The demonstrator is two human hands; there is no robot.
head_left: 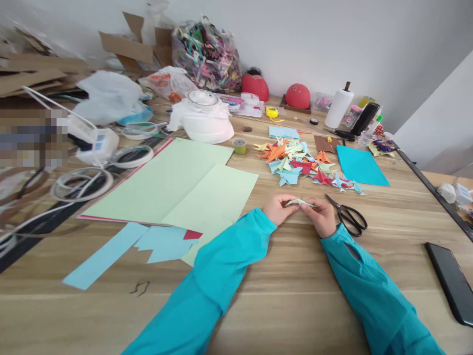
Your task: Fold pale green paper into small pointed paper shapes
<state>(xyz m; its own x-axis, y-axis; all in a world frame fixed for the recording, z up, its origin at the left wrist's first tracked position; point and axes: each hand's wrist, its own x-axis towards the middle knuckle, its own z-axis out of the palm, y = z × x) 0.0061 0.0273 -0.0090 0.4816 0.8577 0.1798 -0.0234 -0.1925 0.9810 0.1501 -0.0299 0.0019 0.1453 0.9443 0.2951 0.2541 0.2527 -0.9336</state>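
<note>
wooden tabletop (295,296) — both hands (279,209) pinch folded paper (299,201) (pale green).

Craft workshop, by its paper figures (290,176), scissors (342,208) and thread spool (239,143).

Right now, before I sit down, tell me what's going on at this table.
Someone in teal sleeves is holding a small folded pale green paper in the fingers of both hands, left hand and right hand. Beyond them lies a heap of colourful folded paper pieces. Black-handled scissors lie beside the right hand, and large pale green sheets are spread out to the left.
</note>
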